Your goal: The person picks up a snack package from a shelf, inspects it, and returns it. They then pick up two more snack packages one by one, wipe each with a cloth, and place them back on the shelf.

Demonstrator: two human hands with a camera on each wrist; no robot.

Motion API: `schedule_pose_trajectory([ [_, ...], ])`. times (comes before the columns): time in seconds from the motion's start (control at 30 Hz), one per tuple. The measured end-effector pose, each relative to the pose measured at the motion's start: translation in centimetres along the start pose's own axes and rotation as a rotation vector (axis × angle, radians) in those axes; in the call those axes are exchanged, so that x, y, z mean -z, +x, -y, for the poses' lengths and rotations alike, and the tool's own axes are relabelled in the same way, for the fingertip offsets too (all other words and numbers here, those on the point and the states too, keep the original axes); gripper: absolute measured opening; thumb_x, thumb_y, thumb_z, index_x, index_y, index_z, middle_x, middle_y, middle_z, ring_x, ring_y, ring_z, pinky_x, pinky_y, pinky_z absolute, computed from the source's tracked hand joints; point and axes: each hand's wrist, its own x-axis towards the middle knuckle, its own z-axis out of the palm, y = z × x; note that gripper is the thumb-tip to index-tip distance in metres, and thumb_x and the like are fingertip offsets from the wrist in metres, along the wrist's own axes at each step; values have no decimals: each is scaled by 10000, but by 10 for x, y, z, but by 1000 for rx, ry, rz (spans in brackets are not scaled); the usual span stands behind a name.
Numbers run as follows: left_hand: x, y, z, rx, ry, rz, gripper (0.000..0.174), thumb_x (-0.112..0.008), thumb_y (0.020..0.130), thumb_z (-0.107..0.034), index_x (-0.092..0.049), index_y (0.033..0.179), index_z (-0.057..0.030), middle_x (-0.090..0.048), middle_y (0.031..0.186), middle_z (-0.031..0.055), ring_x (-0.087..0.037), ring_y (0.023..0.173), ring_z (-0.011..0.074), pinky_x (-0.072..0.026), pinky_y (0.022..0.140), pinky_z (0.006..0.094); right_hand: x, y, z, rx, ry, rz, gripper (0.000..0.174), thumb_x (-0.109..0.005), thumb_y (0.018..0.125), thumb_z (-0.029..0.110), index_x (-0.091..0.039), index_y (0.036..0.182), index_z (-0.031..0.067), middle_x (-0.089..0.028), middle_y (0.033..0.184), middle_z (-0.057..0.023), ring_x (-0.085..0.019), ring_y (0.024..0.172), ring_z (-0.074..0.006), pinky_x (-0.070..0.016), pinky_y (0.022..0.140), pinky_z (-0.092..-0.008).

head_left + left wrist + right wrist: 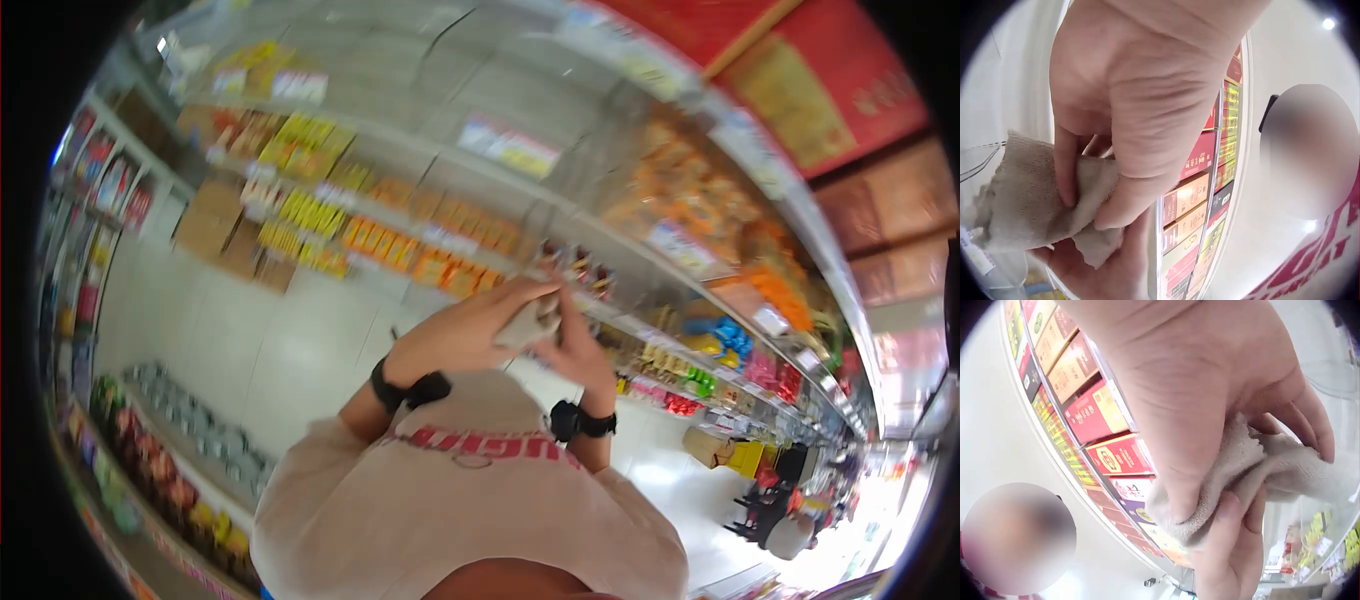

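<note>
A beige-grey cloth [525, 326] is bunched between my two hands, held out in front of the chest in the head view. My left hand [450, 328] grips it from one side, and in the left wrist view its thumb and fingertips pinch a fold of the cloth [1029, 194]. On the other side, my right hand [580, 345] holds it too. The right wrist view shows the thumb pressed into the crumpled cloth [1291, 472], with the right hand's [1204, 387] fingers over it. Below, the left hand's [1229, 550] fingertips pinch the same fabric.
A long shelf rack [600, 215] faces me, with yellow packets [310, 215] and orange packets [380, 243] on its lower levels. Red boxes [820, 90] stand at upper right. Cardboard boxes [210, 220] sit on the floor. Another shelf [160, 430] lies at lower left.
</note>
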Motion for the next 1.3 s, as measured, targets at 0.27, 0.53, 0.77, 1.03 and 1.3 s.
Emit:
schedule_pose_trajectory([
  [0.27,66,-54,33,119,206,-287,448,-748,950,-86,-630,1381,-49,-665,1376,155,-619,1297,326,-486,1099,416,-2,26,7,-44,-279,-147,395,-669,941,-21,-672,1333,33,-711,1251,-167,-680,1169,-310,-498,1030,-378],
  [0.53,99,-113,93,501,171,-177,421,-704,1011,-264,-642,1336,-3,-699,1274,199,-666,1167,343,-518,996,419,-18,38,14,-218,-246,-238,307,-812,864,41,-694,1146,14,-728,1146,-132,-692,1059,-277,-518,952,-357],
  [0.77,89,-121,144,543,118,116,518,-681,1008,-391,-616,1338,3,-691,1179,246,-648,1102,425,-519,935,470,-49,35,17,-441,-225,-318,352,-899,795,98,-630,1008,20,-690,1012,-102,-663,931,-252,-536,854,-367],
  [1.03,93,-79,168,616,232,459,562,-646,1034,-434,-600,1382,5,-678,1291,240,-643,1197,401,-503,1024,442,-67,4,27,-616,-282,-402,335,-882,823,95,-617,1014,20,-674,969,-108,-648,845,-221,-536,757,-346],
  [1.3,68,-65,146,543,307,518,548,-642,1035,-449,-606,1375,-20,-684,1272,224,-652,1169,392,-513,995,443,-63,-39,41,-721,-218,-604,497,-841,887,135,-602,1316,57,-695,985,-107,-683,835,-188,-568,745,-330],
])
